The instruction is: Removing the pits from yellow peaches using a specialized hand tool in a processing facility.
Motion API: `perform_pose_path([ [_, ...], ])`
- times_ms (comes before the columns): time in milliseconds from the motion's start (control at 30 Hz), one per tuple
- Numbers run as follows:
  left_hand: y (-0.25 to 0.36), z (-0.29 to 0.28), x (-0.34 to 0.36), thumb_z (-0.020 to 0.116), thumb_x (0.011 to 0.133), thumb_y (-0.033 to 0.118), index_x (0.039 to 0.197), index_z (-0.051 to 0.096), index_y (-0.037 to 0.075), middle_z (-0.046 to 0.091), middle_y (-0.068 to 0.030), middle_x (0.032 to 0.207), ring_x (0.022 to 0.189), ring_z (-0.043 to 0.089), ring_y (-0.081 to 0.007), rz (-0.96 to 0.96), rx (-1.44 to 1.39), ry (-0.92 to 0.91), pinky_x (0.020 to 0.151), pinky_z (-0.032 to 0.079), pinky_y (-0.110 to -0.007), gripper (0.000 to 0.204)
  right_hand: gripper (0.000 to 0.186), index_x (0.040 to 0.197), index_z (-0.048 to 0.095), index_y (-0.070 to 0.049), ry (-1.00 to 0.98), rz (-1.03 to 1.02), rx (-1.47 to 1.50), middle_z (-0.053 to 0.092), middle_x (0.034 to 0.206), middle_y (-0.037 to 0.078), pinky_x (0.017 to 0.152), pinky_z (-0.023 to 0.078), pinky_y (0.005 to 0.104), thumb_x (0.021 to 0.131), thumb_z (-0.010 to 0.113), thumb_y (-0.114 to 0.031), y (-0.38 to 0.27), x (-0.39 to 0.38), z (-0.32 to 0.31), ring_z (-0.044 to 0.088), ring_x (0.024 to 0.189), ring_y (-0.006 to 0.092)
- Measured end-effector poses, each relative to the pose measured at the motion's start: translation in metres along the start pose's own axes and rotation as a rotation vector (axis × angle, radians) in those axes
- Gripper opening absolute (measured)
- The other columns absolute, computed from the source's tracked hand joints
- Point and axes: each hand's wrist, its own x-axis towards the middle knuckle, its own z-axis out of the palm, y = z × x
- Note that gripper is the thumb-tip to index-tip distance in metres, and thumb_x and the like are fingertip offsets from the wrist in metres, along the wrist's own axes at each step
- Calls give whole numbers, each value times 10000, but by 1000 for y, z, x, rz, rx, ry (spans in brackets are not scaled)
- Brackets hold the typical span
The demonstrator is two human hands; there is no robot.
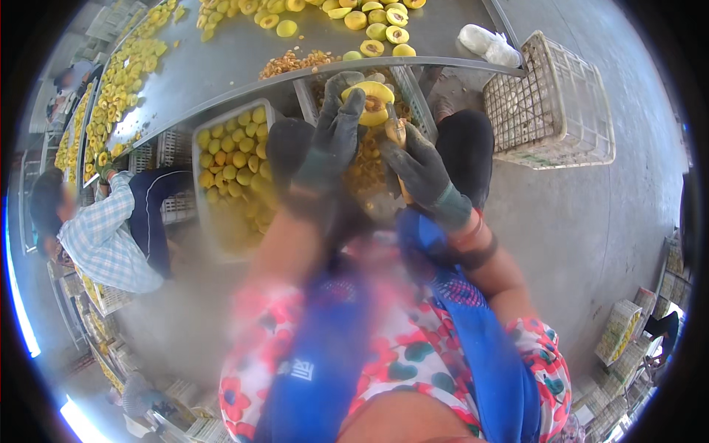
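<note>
Both my hands wear dark gloves and meet over a crate between my knees. My left hand [336, 136] is closed round a halved yellow peach [377, 97], its cut face up with the brown pit area showing in the middle. Close to the fruit's right side, my right hand [428, 170] grips a small hand tool [396, 133] with a yellowish-brown handle and a narrow grey tip. The tip is at the fruit's edge; I cannot tell whether it touches. Below, the crate [422, 107] contains yellow-brown pieces, partly hidden by my hands.
A metal table [221, 66] ahead bears halved peaches [286, 28], a heap of pits [295, 63] and a white bundle [489, 46]. Left stands a crate of whole peaches [235, 155]; right, a white plastic crate [546, 103]. A co-worker in a checked shirt [111, 232] sits left.
</note>
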Motion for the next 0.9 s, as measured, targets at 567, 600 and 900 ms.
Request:
perform_pose_path([
  [567,-7,31,-7,475,940,167,1251,449,-15,521,-143,1176,1061,534,-226,378,256,101,913,452,-330,361,230,1116,508,-38,42,-63,-138,562,710,17,397,404,232,896,465,-92,7,10,1,512,478,73],
  [600,-7,31,-7,475,940,167,1251,449,-15,521,-143,1176,1061,534,-226,378,258,106,913,452,-330,361,230,1116,508,-38,37,-62,-138,562,710,17,397,404,232,896,465,-92,6,9,1,512,478,73],
  [900,-5,22,-7,474,942,181,1223,471,-7,542,-135,1146,1021,547,-191,249,127,58,888,460,-315,338,212,1097,524,-42,-177,230,148,554,725,10,398,391,217,901,469,-102,-12,5,0,507,495,65],
])
